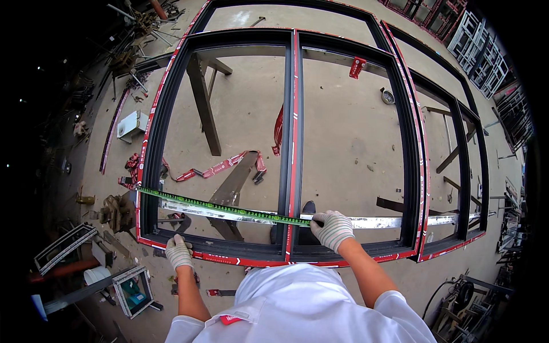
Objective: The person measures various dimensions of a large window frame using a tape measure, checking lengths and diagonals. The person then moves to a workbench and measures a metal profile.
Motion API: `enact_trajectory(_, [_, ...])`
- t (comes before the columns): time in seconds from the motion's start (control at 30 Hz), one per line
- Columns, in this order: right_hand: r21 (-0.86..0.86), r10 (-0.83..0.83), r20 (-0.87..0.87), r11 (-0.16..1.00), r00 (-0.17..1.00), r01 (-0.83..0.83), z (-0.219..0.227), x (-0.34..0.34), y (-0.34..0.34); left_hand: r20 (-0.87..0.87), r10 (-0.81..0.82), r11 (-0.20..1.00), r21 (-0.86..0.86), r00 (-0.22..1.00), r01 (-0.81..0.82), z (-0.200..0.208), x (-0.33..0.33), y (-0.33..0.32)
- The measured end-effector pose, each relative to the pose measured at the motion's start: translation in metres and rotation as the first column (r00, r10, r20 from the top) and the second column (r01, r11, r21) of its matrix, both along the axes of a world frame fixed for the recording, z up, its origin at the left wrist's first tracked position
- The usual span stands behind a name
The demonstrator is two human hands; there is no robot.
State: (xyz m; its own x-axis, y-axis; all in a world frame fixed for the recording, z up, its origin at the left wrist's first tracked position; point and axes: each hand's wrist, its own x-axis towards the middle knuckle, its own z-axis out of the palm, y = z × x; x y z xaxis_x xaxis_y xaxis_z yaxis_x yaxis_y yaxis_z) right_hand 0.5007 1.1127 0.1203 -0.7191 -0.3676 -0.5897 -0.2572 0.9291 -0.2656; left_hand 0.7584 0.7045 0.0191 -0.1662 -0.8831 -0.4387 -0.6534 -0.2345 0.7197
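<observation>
A large dark window frame with red protective film along its edges spans the view before me. Across its near part, a green tape measure blade runs from the left side rail past the middle bar. My right hand, in a pale striped knit glove, is closed on the right end of this tape measure, just right of the middle bar; its case is hidden by the fingers. My left hand, gloved alike, has its fingers bent over the frame's near rail, close to the left corner.
Below the frame are a whitish metal bar and dark trestle legs. Torn red film strips trail underneath. Another dark frame adjoins at right. A white box, a small glazed frame and scrap lie left.
</observation>
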Motion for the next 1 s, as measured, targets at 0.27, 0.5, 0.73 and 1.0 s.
enact_trajectory(0.27, [-0.082,-0.137,-0.165,0.989,0.977,0.124,-0.005,-0.048,0.012,-0.053,-0.26,0.96,-0.125,0.964,0.251,-0.018,-0.047,0.031])
enact_trajectory(0.5, [-0.164,-0.236,-0.289,0.967,0.928,0.195,0.009,-0.125,0.016,-0.101,-0.582,0.806,-0.206,0.807,0.555,-0.023,-0.144,0.099])
enact_trajectory(0.73, [-0.243,-0.318,-0.353,0.939,0.88,0.242,0.02,-0.243,0.01,0.012,-0.859,0.487,-0.292,0.513,0.823,-0.004,-0.271,0.189])
enact_trajectory(1.0, [-0.302,-0.243,-0.536,0.949,0.808,0.085,-0.001,-0.429,0.002,0.021,-0.819,0.525,-0.376,0.573,0.763,-0.03,-0.373,0.237])
